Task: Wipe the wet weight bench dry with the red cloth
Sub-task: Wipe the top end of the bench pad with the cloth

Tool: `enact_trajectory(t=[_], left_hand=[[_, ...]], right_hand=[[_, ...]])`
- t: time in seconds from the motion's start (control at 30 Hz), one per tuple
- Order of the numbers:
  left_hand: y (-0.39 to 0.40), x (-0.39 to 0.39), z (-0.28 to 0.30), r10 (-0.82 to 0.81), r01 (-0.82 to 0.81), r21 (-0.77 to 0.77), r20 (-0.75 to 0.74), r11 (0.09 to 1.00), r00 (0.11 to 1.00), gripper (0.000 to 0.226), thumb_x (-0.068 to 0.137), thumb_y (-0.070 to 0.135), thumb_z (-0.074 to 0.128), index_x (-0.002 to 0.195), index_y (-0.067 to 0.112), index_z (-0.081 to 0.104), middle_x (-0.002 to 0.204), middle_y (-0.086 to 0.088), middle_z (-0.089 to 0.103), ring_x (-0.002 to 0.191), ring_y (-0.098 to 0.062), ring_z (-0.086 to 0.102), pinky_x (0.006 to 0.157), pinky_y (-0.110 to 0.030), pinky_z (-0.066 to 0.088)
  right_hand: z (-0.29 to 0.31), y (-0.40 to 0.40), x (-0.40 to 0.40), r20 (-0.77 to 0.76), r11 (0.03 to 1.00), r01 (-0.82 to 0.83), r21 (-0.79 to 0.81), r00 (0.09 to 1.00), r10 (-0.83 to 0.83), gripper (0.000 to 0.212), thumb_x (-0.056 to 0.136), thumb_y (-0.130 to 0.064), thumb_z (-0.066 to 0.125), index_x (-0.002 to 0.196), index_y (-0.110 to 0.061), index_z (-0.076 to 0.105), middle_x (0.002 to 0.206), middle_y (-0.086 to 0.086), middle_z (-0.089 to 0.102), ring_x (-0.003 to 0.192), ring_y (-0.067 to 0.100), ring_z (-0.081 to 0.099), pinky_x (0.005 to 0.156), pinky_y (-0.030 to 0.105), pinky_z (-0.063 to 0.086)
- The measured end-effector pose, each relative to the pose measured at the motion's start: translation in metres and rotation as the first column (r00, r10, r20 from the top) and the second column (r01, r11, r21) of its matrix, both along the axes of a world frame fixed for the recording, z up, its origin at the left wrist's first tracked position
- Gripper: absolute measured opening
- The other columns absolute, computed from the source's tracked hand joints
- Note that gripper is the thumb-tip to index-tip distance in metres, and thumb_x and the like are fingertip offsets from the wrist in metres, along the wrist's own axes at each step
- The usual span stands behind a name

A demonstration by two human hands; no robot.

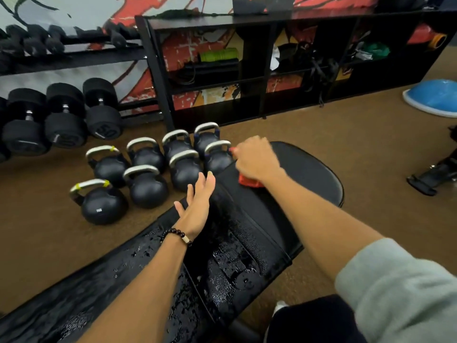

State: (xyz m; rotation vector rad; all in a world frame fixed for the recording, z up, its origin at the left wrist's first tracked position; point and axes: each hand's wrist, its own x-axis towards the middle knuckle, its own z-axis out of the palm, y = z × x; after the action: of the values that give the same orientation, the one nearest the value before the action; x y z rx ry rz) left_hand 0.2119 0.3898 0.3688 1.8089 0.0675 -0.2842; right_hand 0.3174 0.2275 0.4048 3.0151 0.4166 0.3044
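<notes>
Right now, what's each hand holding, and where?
Right hand grips the bunched red cloth from above, on the bench. Left hand holds nothing, fingers straight.

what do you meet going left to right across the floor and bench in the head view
dumbbells → kettlebells → left hand, flat at the weight bench edge → right hand gripping the red cloth → blue balance dome

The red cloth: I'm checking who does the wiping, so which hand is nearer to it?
Right. The right hand lies on the red cloth, pressing it to the weight bench. The left hand is apart from it, open at the bench's near-left edge.
</notes>
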Motion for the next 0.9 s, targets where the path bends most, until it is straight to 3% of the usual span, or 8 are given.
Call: enact_trajectory(t=[0.1,0.17,0.27,0.37,0.47,0.7,0.8,0.9], left_hand=[[0.000,0.000,-0.001,-0.002,0.002,0.026,0.004,1.000,1.000,0.081,0.079,0.086,0.014,0.150,0.048,0.005,0.160,0.024,-0.003,0.147,0.001,-0.013,0.112,-0.045,-0.029],[0.000,-0.001,0.001,0.000,0.000,0.015,0.008,1.000,1.000,0.076,0.077,0.085,0.013,0.144,0.052,0.004,0.160,0.024,-0.004,0.147,0.001,-0.013,0.112,-0.044,-0.028],[0.000,-0.003,0.003,-0.017,0.017,-0.002,0.005,1.000,1.000,0.081,0.076,0.082,0.015,0.149,0.048,0.004,0.160,0.024,-0.005,0.146,0.002,-0.015,0.110,-0.042,-0.028],[-0.001,-0.003,0.004,-0.028,0.028,-0.004,0.010,1.000,1.000,0.086,0.073,0.079,0.014,0.152,0.046,0.004,0.160,0.024,-0.006,0.146,0.000,-0.016,0.109,-0.041,-0.030],[-0.003,-0.002,0.004,-0.012,0.012,0.015,0.004,1.000,1.000,0.088,0.072,0.080,0.016,0.153,0.045,0.006,0.161,0.023,-0.004,0.147,-0.001,-0.014,0.109,-0.042,-0.029],[0.000,-0.001,-0.001,0.009,-0.010,0.015,0.026,1.000,1.000,0.049,0.088,0.078,0.017,0.131,0.059,0.006,0.160,0.026,-0.001,0.138,0.009,-0.011,0.108,-0.042,-0.030],[0.001,0.001,-0.002,0.008,-0.008,-0.022,0.024,1.000,1.000,0.037,0.093,0.074,0.015,0.127,0.062,0.007,0.159,0.025,-0.001,0.144,0.004,-0.014,0.108,-0.041,-0.031],[0.001,0.001,-0.004,-0.006,0.006,-0.016,0.028,1.000,1.000,0.043,0.091,0.076,0.015,0.130,0.061,0.006,0.161,0.023,-0.003,0.144,0.003,-0.014,0.108,-0.042,-0.031]], right_hand=[[-0.020,0.028,-0.031,-0.132,0.945,-0.326,0.020,0.936,0.325,0.036,0.094,-0.021,0.039,0.118,-0.016,0.065,0.116,0.011,0.065,0.113,0.035,0.054,0.095,0.049,0.043],[-0.021,0.008,-0.036,-0.122,0.946,-0.313,0.084,0.939,0.322,0.044,0.098,-0.021,0.037,0.140,-0.018,0.052,0.143,0.008,0.051,0.135,0.032,0.039,0.111,0.054,0.029],[-0.009,-0.053,-0.022,-0.019,0.996,-0.084,0.031,0.996,0.085,0.047,0.094,-0.016,0.042,0.139,-0.022,0.049,0.144,0.008,0.048,0.133,0.030,0.039,0.108,0.058,0.032],[0.003,-0.101,-0.011,-0.048,0.896,0.302,0.326,0.952,-0.303,0.034,0.098,-0.018,0.042,0.126,-0.012,0.061,0.130,0.020,0.059,0.119,0.042,0.053,0.092,0.046,0.043],[-0.001,-0.082,-0.016,-0.026,0.858,0.385,0.340,0.916,-0.401,0.031,0.090,-0.021,0.045,0.112,-0.006,0.060,0.118,0.021,0.058,0.108,0.043,0.054,0.088,0.045,0.044],[-0.034,-0.006,-0.077,-0.057,0.941,-0.286,0.179,0.952,0.300,0.047,0.102,-0.019,0.037,0.149,-0.013,0.040,0.154,0.012,0.038,0.142,0.036,0.027,0.116,0.057,0.023],[-0.019,-0.065,-0.060,0.032,0.998,-0.035,0.052,0.999,0.033,0.055,0.092,-0.018,0.036,0.146,-0.020,0.040,0.152,0.006,0.039,0.139,0.030,0.031,0.111,0.059,0.027],[-0.001,-0.113,-0.039,-0.100,0.900,0.315,0.302,0.949,-0.298,0.047,0.097,-0.015,0.041,0.144,-0.012,0.043,0.148,0.017,0.044,0.137,0.037,0.039,0.109,0.057,0.031]])
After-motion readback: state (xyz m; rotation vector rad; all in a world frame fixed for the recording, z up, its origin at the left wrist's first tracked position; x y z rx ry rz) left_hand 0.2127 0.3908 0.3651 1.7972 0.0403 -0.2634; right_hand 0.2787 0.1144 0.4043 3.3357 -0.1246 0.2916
